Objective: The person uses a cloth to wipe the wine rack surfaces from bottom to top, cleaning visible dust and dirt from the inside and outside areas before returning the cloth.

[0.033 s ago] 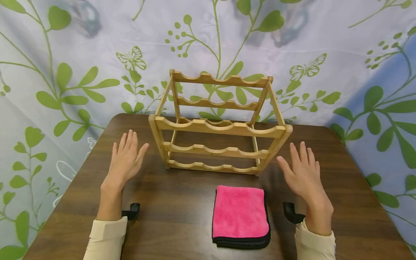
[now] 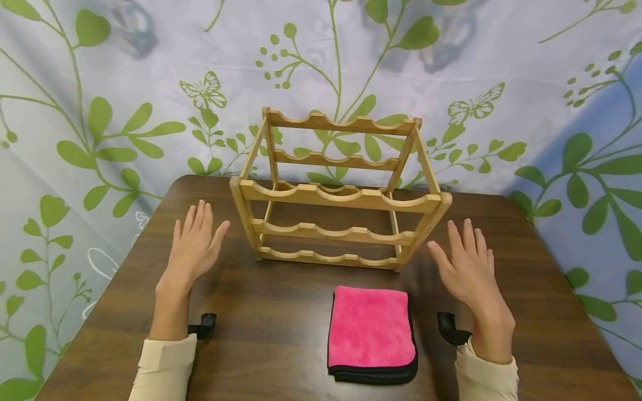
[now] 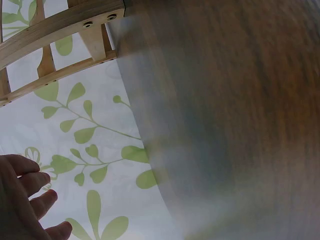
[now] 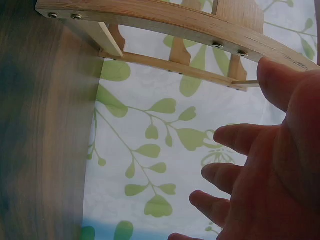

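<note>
A light wooden wine rack (image 2: 341, 196) with scalloped rails stands upright on the table. In front of it lies a folded pink cloth (image 2: 371, 328) with black edging. My left hand (image 2: 193, 248) is held to the left of the rack, apart from it, fingers straight and thumb spread. To the right of the rack my right hand (image 2: 466, 267) is held likewise, holding nothing. In the left wrist view the left hand's fingers (image 3: 42, 202) show at lower left. The right wrist view has the right hand (image 4: 270, 165) below a side bar of the rack (image 4: 150, 20).
The dark wooden table (image 2: 261, 334) has rounded far corners. Behind it hangs a pale curtain (image 2: 225, 44) printed with green leaves and butterflies. A black curved piece (image 2: 204, 326) shows beside the left wrist and another black piece (image 2: 451, 329) by the right.
</note>
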The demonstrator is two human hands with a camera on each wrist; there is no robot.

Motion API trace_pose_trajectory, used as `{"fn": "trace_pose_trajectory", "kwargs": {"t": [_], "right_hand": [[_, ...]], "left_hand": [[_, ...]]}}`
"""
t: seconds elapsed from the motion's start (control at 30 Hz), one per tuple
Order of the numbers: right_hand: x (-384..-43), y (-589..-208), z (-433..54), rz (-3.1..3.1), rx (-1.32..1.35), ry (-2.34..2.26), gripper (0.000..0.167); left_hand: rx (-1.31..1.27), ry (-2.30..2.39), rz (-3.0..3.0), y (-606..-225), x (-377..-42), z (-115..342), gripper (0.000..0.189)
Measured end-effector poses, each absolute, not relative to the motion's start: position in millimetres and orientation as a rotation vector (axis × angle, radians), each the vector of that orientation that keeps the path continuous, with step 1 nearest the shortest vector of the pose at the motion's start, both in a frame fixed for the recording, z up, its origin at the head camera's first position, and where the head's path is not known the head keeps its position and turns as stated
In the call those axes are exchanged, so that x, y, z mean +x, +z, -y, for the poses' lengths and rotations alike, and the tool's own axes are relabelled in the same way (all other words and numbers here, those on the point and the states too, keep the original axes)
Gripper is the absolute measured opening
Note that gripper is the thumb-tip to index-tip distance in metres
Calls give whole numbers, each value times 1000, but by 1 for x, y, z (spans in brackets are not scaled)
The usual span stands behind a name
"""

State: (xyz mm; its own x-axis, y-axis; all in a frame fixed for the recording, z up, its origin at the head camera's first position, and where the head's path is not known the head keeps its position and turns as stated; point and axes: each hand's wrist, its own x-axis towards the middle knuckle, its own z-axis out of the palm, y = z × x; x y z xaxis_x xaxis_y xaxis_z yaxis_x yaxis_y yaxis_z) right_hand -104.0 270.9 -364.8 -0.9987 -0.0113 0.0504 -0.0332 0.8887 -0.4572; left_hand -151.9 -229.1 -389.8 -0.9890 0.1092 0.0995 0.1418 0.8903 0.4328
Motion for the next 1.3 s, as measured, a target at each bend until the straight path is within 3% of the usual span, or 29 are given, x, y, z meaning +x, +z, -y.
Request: {"fn": "trace_pose_trajectory", "kwargs": {"t": [0.47,0.83,1.07,1.3], "right_hand": [[-102,-365,-270,2940,85,772,75],[-94,-347,-267,2972,149,870,74],[-83,-333,-259,2820,156,896,73],[-74,-319,-243,2485,158,905,84]], "left_hand": [[-227,-829,2912,-386,-152,226,78],[-281,-1227,2538,-375,-149,212,62],[-341,-1445,2355,-365,-144,197,64],[-404,-1523,2229,-359,-143,186,69]]}}
